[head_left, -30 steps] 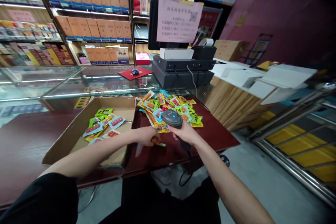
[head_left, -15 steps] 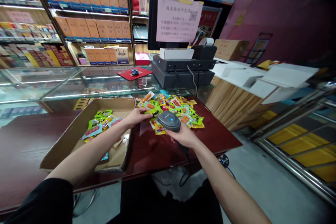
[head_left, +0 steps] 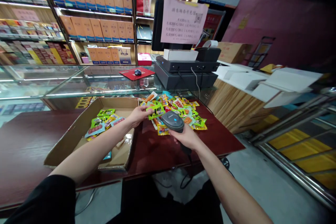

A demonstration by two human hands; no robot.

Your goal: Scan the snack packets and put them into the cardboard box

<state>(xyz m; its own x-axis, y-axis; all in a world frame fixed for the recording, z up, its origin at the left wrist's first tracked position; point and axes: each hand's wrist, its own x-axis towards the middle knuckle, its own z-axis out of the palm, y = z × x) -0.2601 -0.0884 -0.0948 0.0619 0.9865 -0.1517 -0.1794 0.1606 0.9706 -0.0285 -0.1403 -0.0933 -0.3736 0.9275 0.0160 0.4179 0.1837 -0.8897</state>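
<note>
Pinched in my left hand (head_left: 139,114) is a green snack packet (head_left: 156,111), raised over the front left of a heap of snack packets (head_left: 187,111). My right hand (head_left: 187,136) is wrapped round the handle of a dark grey barcode scanner (head_left: 173,121). A blue light glows on top of the scanner, and its head is close beside the green packet. The heap mixes green, yellow, blue and red sachets on a dark red table (head_left: 149,154). Left of it stands a shallow cardboard box (head_left: 128,147) with several packets inside, partly hidden by my left forearm.
Behind the table runs a glass counter (head_left: 105,80) bearing a red mouse pad (head_left: 131,74) with a mouse (head_left: 138,72). A cash drawer (head_left: 183,78) and a monitor (head_left: 158,24) with a pink sign stand there too. A metal railing (head_left: 296,168) is at the right.
My left hand has lifted the green packet slightly, and more of its printed face now shows beside the scanner. The whole view has shifted a little, moving everything rightward in the picture.
</note>
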